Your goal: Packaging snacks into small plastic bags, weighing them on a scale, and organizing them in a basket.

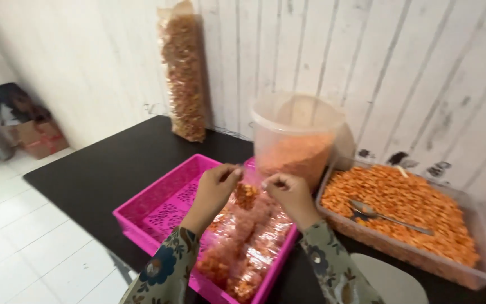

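White plank walls back one black table (108, 169). On it I count one pink basket (158, 205), one clear tub (296, 141) of orange powder, one clear tray (400, 211) of orange snacks with one spoon (386, 215) in it, and one tall filled bag (184, 73) leaning on the wall. My left hand (216, 188) and right hand (291, 194) each pinch shut on the top of one small snack bag (247, 194), held over several packed bags (243, 247) in the basket.

tall clear snack bag (184, 79) against wall | small clear packets (248, 236) in pink basket (153, 200) (orange contents)
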